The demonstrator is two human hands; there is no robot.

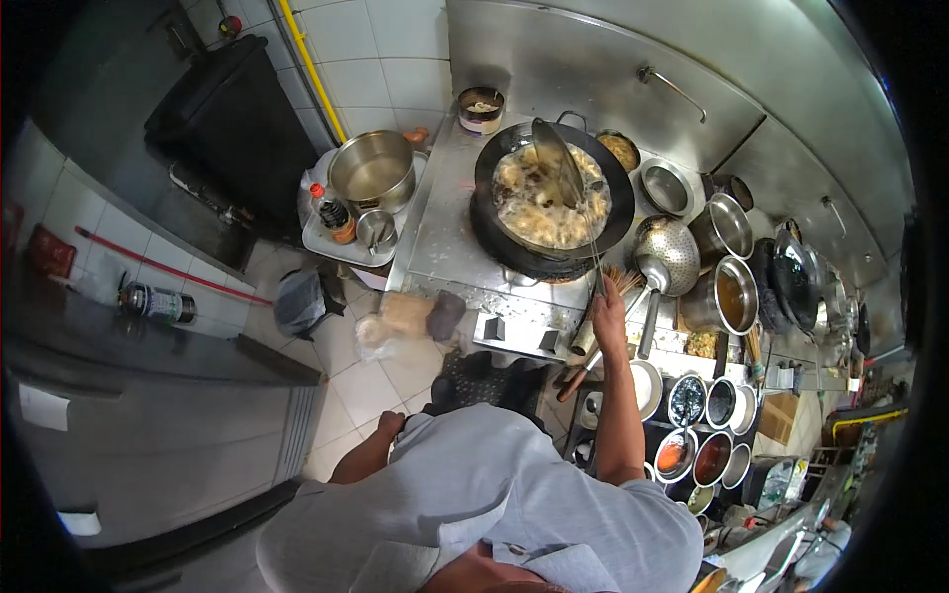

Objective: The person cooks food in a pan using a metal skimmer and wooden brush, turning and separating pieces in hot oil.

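Note:
In front of me a black wok sits on the steel stove. Pale pieces of food bubble in hot oil inside it. My right hand grips the thin handle of a large skimmer, whose head is tilted over the bubbling oil. My left hand hangs low by my side, near the hip; its fingers are too small and partly hidden to read. Right of the wok rests a perforated steel strainer, with a steel ladle over its lower edge.
Stove knobs face me. On the left, a side table holds a steel pot, a sauce bottle and a small steel cup. To the right are a pot of brown liquid and several seasoning bowls. Plastic bags hang at the stove's front.

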